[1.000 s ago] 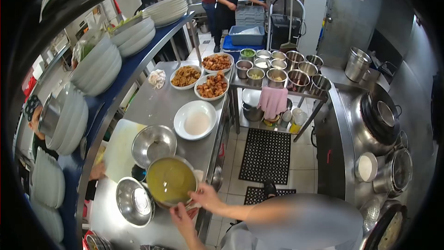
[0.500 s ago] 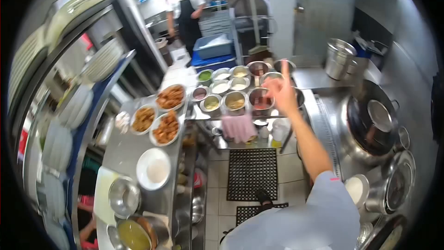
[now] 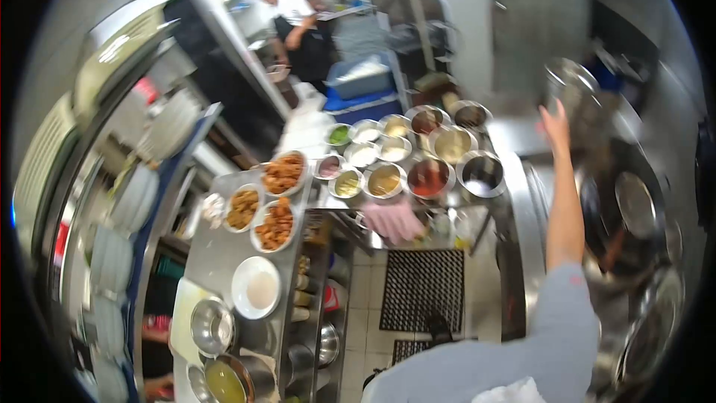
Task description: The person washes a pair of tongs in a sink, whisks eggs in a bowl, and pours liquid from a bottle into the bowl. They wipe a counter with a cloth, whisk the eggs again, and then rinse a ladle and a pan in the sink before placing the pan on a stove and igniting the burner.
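My right hand (image 3: 556, 125) reaches out over the steel counter on the right, its fingers stretched and apart with nothing in them. Just beyond it stands a tall steel pot (image 3: 573, 78), slightly blurred. Left of the hand are several round steel containers of sauces and ingredients, among them a red sauce (image 3: 428, 177), a dark sauce (image 3: 481, 173) and a pale brown one (image 3: 453, 143). A black wok (image 3: 597, 201) with a round strainer (image 3: 635, 204) over it lies below and right of the hand. My left hand is out of frame.
Bowls of fried food (image 3: 274, 225), a white bowl (image 3: 256, 287) and a steel bowl (image 3: 212, 325) stand on the left counter. Stacked plates (image 3: 173, 123) line a shelf. A black mat (image 3: 422, 289) covers the floor. People (image 3: 294, 22) stand at the back.
My right hand has moved right, from above the sauce containers to the counter near the tall pot. The view has shifted, and a second person now shows at the back.
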The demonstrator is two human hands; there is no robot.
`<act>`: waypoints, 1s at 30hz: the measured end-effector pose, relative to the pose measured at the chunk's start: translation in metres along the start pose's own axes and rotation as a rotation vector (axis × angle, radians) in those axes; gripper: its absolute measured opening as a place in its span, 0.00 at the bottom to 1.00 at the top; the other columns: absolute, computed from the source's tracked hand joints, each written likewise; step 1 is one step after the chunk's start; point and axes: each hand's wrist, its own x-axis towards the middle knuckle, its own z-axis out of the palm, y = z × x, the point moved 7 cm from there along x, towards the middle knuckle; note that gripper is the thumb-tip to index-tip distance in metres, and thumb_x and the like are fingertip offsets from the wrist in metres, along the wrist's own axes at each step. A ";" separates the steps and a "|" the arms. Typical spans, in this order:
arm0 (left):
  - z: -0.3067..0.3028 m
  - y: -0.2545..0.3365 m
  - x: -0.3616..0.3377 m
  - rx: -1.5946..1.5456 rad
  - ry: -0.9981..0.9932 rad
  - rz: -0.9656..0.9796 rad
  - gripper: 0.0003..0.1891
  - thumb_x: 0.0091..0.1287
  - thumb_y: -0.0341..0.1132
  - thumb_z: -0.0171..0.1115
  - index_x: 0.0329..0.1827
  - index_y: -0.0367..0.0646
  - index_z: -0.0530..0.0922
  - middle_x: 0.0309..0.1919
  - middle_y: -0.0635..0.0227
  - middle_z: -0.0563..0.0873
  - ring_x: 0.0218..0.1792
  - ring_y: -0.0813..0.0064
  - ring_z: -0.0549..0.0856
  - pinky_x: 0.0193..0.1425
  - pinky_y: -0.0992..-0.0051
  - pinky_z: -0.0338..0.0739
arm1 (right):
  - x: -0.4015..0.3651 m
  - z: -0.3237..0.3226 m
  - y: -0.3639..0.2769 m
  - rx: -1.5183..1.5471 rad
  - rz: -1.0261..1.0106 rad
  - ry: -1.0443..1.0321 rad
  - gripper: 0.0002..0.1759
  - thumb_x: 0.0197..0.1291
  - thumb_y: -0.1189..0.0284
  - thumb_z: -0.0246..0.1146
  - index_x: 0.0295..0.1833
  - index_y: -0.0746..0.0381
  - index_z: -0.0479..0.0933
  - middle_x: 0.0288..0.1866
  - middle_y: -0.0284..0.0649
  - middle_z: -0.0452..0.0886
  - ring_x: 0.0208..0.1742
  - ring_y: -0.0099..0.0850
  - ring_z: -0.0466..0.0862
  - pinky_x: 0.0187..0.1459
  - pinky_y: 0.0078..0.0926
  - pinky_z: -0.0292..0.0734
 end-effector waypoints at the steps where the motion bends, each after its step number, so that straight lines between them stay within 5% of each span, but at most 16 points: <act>1: -0.002 0.000 -0.002 -0.151 0.051 -0.044 0.23 0.71 0.44 0.53 0.59 0.34 0.75 0.54 0.44 0.80 0.54 0.44 0.78 0.62 0.60 0.68 | -0.023 0.017 -0.002 0.107 -0.025 -0.031 0.40 0.64 0.61 0.63 0.77 0.52 0.53 0.18 0.36 0.79 0.13 0.25 0.74 0.13 0.24 0.63; 2: 0.001 -0.004 -0.001 -0.300 0.097 -0.076 0.22 0.72 0.43 0.53 0.58 0.33 0.75 0.55 0.44 0.80 0.55 0.44 0.77 0.63 0.61 0.67 | -0.061 0.031 -0.015 0.231 -0.125 -0.033 0.39 0.67 0.64 0.60 0.78 0.51 0.49 0.18 0.36 0.79 0.11 0.22 0.72 0.13 0.22 0.62; 4: -0.001 -0.005 0.002 -0.392 0.138 0.021 0.22 0.69 0.41 0.57 0.58 0.33 0.76 0.41 0.45 0.85 0.41 0.50 0.83 0.48 0.60 0.76 | -0.121 0.059 0.001 0.233 -0.103 -0.107 0.40 0.68 0.67 0.58 0.79 0.53 0.44 0.17 0.35 0.78 0.10 0.18 0.66 0.12 0.19 0.59; 7: 0.042 -0.088 0.016 -1.262 0.208 -0.548 0.12 0.66 0.36 0.61 0.47 0.41 0.73 0.43 0.64 0.81 0.35 0.70 0.86 0.37 0.79 0.83 | -0.231 0.096 -0.011 0.261 0.132 -0.226 0.39 0.68 0.71 0.56 0.79 0.54 0.43 0.18 0.34 0.75 0.14 0.18 0.67 0.15 0.17 0.60; 8: 0.047 -0.098 0.010 -1.285 0.213 -0.557 0.12 0.66 0.35 0.61 0.47 0.41 0.73 0.42 0.65 0.81 0.35 0.70 0.85 0.38 0.79 0.83 | -0.267 0.109 -0.018 0.284 0.125 -0.268 0.39 0.69 0.70 0.56 0.79 0.54 0.44 0.18 0.32 0.76 0.15 0.18 0.69 0.16 0.17 0.62; 9: 0.039 -0.078 0.005 -1.298 0.219 -0.565 0.11 0.65 0.35 0.62 0.46 0.41 0.74 0.40 0.66 0.81 0.35 0.71 0.85 0.38 0.79 0.82 | -0.300 0.125 -0.009 0.322 0.105 -0.360 0.39 0.69 0.70 0.57 0.79 0.56 0.45 0.18 0.32 0.77 0.16 0.19 0.71 0.20 0.19 0.65; 10: 0.033 -0.061 0.003 -1.316 0.222 -0.572 0.11 0.64 0.34 0.62 0.46 0.41 0.74 0.39 0.67 0.81 0.35 0.71 0.85 0.38 0.79 0.82 | -0.339 0.137 -0.018 0.248 -0.073 -0.339 0.29 0.67 0.72 0.57 0.73 0.61 0.60 0.17 0.31 0.77 0.18 0.20 0.73 0.22 0.20 0.68; 11: 0.030 -0.055 0.002 -1.330 0.178 -0.579 0.10 0.65 0.33 0.62 0.45 0.41 0.72 0.39 0.67 0.78 0.36 0.69 0.83 0.41 0.75 0.83 | -0.385 0.147 -0.043 0.095 -0.129 -0.498 0.16 0.66 0.75 0.56 0.58 0.64 0.74 0.21 0.32 0.78 0.21 0.21 0.74 0.22 0.19 0.69; 12: 0.027 -0.053 0.000 -1.345 0.132 -0.589 0.09 0.65 0.31 0.61 0.43 0.42 0.71 0.38 0.68 0.75 0.38 0.67 0.82 0.43 0.71 0.84 | -0.442 0.170 -0.053 0.380 0.080 -0.658 0.08 0.64 0.76 0.55 0.45 0.65 0.78 0.27 0.33 0.79 0.22 0.21 0.76 0.23 0.19 0.70; 16: 0.033 -0.062 0.004 -1.343 0.073 -0.586 0.14 0.67 0.33 0.62 0.50 0.40 0.71 0.44 0.62 0.80 0.41 0.68 0.82 0.45 0.69 0.83 | -0.692 0.200 -0.171 0.398 0.075 -1.574 0.12 0.67 0.71 0.59 0.52 0.65 0.79 0.28 0.34 0.81 0.23 0.21 0.78 0.25 0.19 0.73; 19: 0.028 -0.051 0.012 -1.315 -0.081 -0.517 0.14 0.66 0.33 0.61 0.51 0.38 0.73 0.42 0.63 0.80 0.39 0.73 0.82 0.40 0.73 0.83 | -0.817 0.223 -0.232 0.389 -0.003 -1.819 0.22 0.67 0.65 0.60 0.62 0.66 0.73 0.27 0.36 0.83 0.21 0.21 0.78 0.25 0.19 0.74; 22: 0.026 -0.051 0.015 -1.325 -0.103 -0.535 0.11 0.66 0.30 0.61 0.45 0.31 0.74 0.37 0.62 0.78 0.37 0.68 0.85 0.41 0.71 0.88 | -0.880 0.230 -0.267 0.242 0.189 -1.921 0.31 0.68 0.60 0.60 0.69 0.67 0.65 0.27 0.38 0.83 0.21 0.21 0.79 0.23 0.17 0.73; 25: 0.013 -0.035 0.022 -1.347 -0.148 -0.488 0.11 0.67 0.32 0.61 0.44 0.30 0.77 0.36 0.58 0.83 0.35 0.69 0.87 0.38 0.75 0.86 | -0.904 0.235 -0.290 0.096 0.011 -1.908 0.25 0.67 0.60 0.61 0.56 0.72 0.72 0.27 0.41 0.83 0.21 0.25 0.81 0.23 0.20 0.76; 26: 0.004 -0.027 0.021 -1.344 -0.256 -0.458 0.11 0.67 0.32 0.60 0.47 0.33 0.76 0.37 0.60 0.82 0.37 0.69 0.86 0.40 0.75 0.86 | -0.913 0.233 -0.288 0.143 0.201 -1.868 0.20 0.65 0.63 0.62 0.50 0.71 0.74 0.30 0.43 0.83 0.22 0.27 0.81 0.24 0.21 0.79; 27: 0.039 -0.038 0.028 -1.399 -0.299 -0.391 0.13 0.67 0.36 0.61 0.47 0.34 0.77 0.36 0.61 0.83 0.35 0.71 0.87 0.38 0.75 0.84 | -0.913 0.246 -0.274 0.041 0.155 -1.875 0.16 0.64 0.66 0.62 0.48 0.69 0.76 0.33 0.43 0.83 0.24 0.27 0.81 0.26 0.23 0.81; 30: -0.011 -0.027 0.020 -1.288 -0.184 -0.281 0.17 0.68 0.42 0.63 0.46 0.35 0.75 0.31 0.63 0.84 0.27 0.73 0.86 0.32 0.76 0.81 | -0.912 0.286 -0.259 0.198 0.142 -1.961 0.12 0.64 0.66 0.59 0.45 0.64 0.78 0.32 0.35 0.79 0.25 0.25 0.78 0.23 0.22 0.74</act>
